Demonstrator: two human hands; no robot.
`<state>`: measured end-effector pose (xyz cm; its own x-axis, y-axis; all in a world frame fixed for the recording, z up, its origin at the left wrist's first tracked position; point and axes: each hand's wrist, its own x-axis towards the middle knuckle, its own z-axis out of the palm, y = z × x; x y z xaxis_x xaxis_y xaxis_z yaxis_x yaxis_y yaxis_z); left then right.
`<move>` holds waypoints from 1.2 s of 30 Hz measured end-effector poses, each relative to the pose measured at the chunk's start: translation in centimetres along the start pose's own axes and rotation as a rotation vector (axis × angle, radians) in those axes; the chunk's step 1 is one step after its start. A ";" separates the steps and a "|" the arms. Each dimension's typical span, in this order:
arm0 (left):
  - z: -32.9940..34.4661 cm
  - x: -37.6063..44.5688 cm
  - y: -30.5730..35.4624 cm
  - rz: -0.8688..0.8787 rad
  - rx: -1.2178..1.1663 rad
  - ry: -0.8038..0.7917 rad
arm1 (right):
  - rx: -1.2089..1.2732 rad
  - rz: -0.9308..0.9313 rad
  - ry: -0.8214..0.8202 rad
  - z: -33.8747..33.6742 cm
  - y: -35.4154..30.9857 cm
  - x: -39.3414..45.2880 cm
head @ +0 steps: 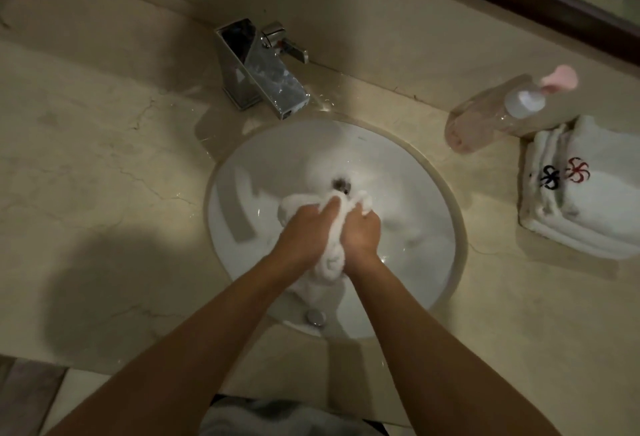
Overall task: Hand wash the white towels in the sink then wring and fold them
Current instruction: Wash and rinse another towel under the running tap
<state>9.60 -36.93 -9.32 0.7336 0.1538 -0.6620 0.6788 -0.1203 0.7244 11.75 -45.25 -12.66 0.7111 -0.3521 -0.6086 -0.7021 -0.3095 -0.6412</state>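
One round white ceramic sink [398, 172]. One square chrome faucet [259, 68]. One clear plastic pump bottle [498, 113]. One wet white towel [332, 255] between two hands. One stack of folded white towels [588, 214]; number within unclear.

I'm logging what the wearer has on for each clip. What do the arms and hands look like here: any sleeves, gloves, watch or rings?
Both forearms are bare to the bottom edge of the picture, with no sleeves in view. The left hand and right hand wear no gloves. No watch, bracelet or ring shows on either wrist or on the visible fingers, though the light is dim and the fingertips are partly hidden.
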 end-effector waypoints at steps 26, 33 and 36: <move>1.3 -2.2 -3.0 -0.109 -0.198 0.030 | 0.011 -0.228 -0.083 -2.7 -0.5 -1.9; 0.1 -0.9 -1.6 -0.135 -0.200 0.049 | -0.132 -0.256 -0.025 -0.4 0.9 -2.2; 0.0 -1.6 -1.7 -0.074 0.039 -0.036 | 0.017 -0.005 -0.079 -1.3 1.0 -0.9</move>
<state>7.23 -37.02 -9.52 0.6818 0.1285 -0.7202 0.7313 -0.1484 0.6658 10.34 -46.40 -12.17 0.7159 -0.2792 -0.6400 -0.6982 -0.2957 -0.6520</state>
